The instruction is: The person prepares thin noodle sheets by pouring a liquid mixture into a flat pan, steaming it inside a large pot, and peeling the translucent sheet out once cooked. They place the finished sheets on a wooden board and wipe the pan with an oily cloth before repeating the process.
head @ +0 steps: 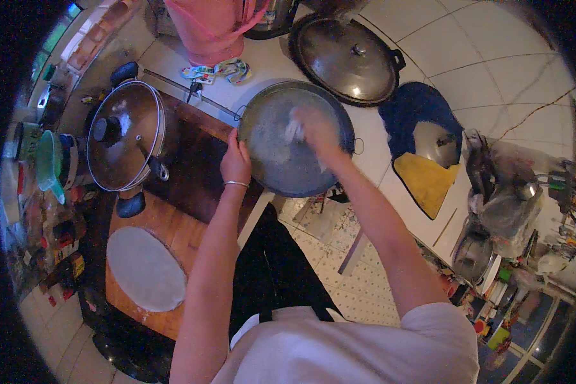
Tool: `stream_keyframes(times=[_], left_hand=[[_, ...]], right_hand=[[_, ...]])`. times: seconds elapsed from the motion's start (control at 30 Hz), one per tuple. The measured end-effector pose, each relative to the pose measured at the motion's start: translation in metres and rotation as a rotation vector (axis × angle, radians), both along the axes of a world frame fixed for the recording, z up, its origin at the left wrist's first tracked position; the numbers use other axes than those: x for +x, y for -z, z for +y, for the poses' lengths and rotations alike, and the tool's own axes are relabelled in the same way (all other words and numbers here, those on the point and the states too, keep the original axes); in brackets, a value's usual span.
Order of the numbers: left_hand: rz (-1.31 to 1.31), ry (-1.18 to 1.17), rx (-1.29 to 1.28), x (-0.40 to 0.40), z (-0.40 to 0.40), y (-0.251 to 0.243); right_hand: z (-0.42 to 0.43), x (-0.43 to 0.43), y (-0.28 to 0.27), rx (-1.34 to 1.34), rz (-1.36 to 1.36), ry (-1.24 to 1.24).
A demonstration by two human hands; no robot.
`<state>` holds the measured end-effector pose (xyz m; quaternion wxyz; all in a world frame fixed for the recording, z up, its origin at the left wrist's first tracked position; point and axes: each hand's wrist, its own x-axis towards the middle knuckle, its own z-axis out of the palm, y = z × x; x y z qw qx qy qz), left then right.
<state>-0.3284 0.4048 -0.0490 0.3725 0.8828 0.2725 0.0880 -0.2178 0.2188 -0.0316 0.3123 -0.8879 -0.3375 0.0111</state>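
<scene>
A large round metal pan (pixel 278 168) with small wire loop handles tilts before me at the counter's edge. My left hand (pixel 236 161) grips its left rim, the thumb and fingers on the edge. Inside the pan, my right hand (pixel 314 127) is blurred by motion and holds a small white wad (pixel 295 129), perhaps paper or cloth, against the surface. A flat, round sheet of dough (pixel 146 269) lies on a wooden board (pixel 182 216) at the lower left.
Left of the pan stands a pot with a glass lid (pixel 125 137). Behind are a pink bag (pixel 211 29), keys (pixel 195 89) and a dark domed lid (pixel 350 57). Navy cloth (pixel 413 103) and yellow cloth (pixel 427 182) lie right. Plastic bags and utensils crowd the far right.
</scene>
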Motion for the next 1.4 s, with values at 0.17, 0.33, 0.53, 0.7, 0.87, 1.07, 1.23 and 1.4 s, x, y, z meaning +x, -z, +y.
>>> stream_keyframes(times=[0.17,0.33,0.53,0.7,0.87,1.07,1.23,1.4], left_hand=[[0.038,-0.024,-0.010,0.000,-0.002,-0.005],[0.104,-0.023,-0.037,-0.001,-0.001,-0.012],[-0.089,0.002,-0.046,0.008,-0.007,0.000],[-0.233,-0.054,0.041,-0.004,0.000,0.007],[-0.162,-0.099,0.021,-0.002,-0.006,0.000],[-0.059,-0.077,0.080,0.000,-0.006,-0.002],[0.021,-0.050,0.064,0.004,-0.010,-0.005],[0.010,-0.134,0.063,-0.005,-0.003,-0.009]], right_hand=[[-0.017,-0.016,0.006,-0.059,0.033,0.258],[-0.012,-0.048,-0.004,-0.019,0.400,0.021],[0.001,0.087,-0.014,-0.187,-0.378,-0.069],[-0.040,0.042,-0.020,-0.688,-0.465,-0.062],[-0.054,-0.061,-0.021,-0.816,-0.083,0.130],[-0.019,-0.061,-0.031,-0.383,0.406,0.139],[-0.055,0.008,-0.024,-0.748,-0.051,0.187],[-0.011,-0.082,-0.025,-0.765,0.229,0.085]])
